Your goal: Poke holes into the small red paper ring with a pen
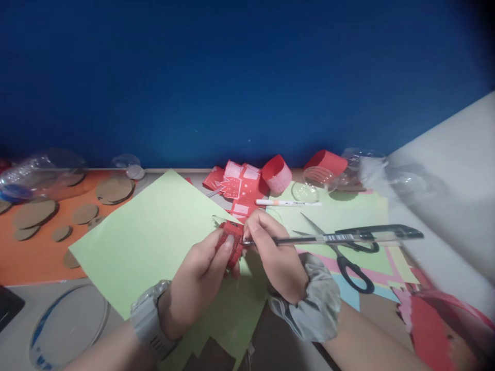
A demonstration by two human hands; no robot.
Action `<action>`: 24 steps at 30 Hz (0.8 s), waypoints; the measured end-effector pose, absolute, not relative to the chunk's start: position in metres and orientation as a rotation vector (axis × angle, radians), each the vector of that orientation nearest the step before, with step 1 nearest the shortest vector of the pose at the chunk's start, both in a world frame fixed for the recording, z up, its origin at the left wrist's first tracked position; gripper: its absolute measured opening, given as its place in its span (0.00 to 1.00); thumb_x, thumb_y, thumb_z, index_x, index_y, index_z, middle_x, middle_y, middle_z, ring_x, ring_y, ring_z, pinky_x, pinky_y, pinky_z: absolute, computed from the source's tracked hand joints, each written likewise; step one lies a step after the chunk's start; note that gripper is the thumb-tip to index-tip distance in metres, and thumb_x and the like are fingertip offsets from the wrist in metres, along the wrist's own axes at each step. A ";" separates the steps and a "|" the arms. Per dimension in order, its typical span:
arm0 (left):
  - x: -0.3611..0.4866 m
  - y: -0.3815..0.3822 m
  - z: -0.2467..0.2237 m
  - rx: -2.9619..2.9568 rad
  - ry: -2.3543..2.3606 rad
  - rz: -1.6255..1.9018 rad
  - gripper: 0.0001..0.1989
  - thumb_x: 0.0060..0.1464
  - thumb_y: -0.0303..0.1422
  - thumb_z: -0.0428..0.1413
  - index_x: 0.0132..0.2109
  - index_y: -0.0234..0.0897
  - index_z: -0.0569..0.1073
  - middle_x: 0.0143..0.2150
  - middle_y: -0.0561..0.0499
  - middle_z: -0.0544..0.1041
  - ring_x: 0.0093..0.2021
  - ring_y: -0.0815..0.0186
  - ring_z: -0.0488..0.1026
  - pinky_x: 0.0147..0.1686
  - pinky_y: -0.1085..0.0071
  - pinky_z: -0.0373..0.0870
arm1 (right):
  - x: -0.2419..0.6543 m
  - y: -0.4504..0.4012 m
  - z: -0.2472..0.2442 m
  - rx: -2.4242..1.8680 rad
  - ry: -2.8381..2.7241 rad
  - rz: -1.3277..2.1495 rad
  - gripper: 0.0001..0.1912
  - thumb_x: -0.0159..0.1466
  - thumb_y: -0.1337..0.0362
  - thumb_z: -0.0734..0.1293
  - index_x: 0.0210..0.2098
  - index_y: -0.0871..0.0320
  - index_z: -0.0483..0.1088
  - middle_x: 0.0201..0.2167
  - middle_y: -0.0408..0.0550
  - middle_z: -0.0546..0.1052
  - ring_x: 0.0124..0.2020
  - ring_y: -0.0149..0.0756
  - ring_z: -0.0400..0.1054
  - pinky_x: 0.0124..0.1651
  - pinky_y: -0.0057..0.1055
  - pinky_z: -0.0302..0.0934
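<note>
Between the thumb and fingers of my left hand (pixel 203 273) is a small red piece (pixel 231 247) covered in dark marks. My right hand (pixel 273 252) grips a clear-barrelled pen (pixel 319 239) with a black cap on its far end. Its tip meets or nearly meets the right edge of the red piece; my fingers partly hide the spot. Under both hands lies a light green paper sheet (pixel 154 237). Just beyond them are red paper pieces (pixel 247 188) with pink patches and white marks. A white marker (pixel 288 203) lies to their right.
Black-handled scissors (pixel 353 273) lie on coloured paper sheets (pixel 371 211) at right. Red paper rings (pixel 276 174) and clear plastic cups (pixel 305 190) stand along the blue wall (pixel 247 82). Several cardboard discs (pixel 114 189) rest on orange paper (pixel 23 257) at left, near a plastic bottle (pixel 42 172).
</note>
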State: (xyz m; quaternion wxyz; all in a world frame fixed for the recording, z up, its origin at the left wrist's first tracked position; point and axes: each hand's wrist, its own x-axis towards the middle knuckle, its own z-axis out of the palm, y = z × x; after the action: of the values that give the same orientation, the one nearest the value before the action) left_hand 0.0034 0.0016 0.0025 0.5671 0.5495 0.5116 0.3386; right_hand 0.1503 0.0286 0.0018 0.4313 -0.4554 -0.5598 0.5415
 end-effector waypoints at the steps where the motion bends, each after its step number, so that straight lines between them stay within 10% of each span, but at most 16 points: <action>1: 0.004 0.002 0.002 1.286 1.194 0.801 0.17 0.68 0.38 0.43 0.32 0.38 0.64 0.25 0.58 0.67 0.27 0.72 0.64 0.33 0.74 0.61 | 0.150 0.029 0.001 -1.129 -1.361 1.383 0.16 0.70 0.59 0.56 0.26 0.57 0.57 0.23 0.39 0.60 0.24 0.28 0.58 0.29 0.26 0.57; 24: 0.003 0.000 0.004 1.323 1.227 0.783 0.17 0.68 0.38 0.42 0.32 0.38 0.64 0.25 0.57 0.68 0.27 0.71 0.64 0.34 0.73 0.61 | 0.149 0.030 0.003 -1.143 -1.423 1.373 0.16 0.69 0.62 0.57 0.25 0.57 0.56 0.21 0.39 0.57 0.23 0.28 0.54 0.27 0.27 0.52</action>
State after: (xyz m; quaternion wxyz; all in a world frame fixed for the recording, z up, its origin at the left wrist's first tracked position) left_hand 0.0030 -0.0004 0.0038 0.5540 0.5600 0.5194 0.3312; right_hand 0.1490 0.0296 0.0031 0.4159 -0.4551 -0.5667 0.5467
